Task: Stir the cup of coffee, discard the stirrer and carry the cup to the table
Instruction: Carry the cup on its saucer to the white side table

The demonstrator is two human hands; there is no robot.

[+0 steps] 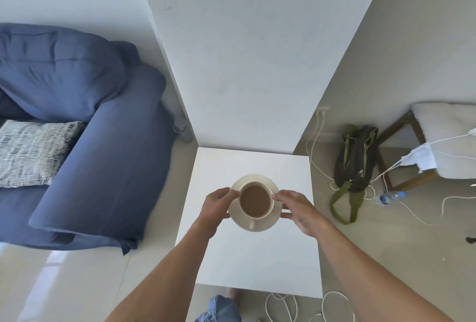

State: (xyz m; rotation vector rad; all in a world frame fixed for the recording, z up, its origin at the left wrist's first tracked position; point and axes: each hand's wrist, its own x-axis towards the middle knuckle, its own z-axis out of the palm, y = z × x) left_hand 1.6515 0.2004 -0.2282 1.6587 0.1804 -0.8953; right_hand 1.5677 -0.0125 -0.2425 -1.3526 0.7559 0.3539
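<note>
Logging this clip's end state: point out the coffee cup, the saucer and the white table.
coffee cup [255, 201]: head view, on the coffee surface.
saucer [260, 179]: head view, on its far rim.
white table [257, 265]: head view, on the bare near top.

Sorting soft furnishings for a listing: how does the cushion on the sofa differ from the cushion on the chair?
The sofa cushion is striped grey and white; the chair cushion is plain white. The sofa cushion lies on blue fabric, left of the table; the chair cushion sits on a wooden frame, right of it. Both look soft.
</note>
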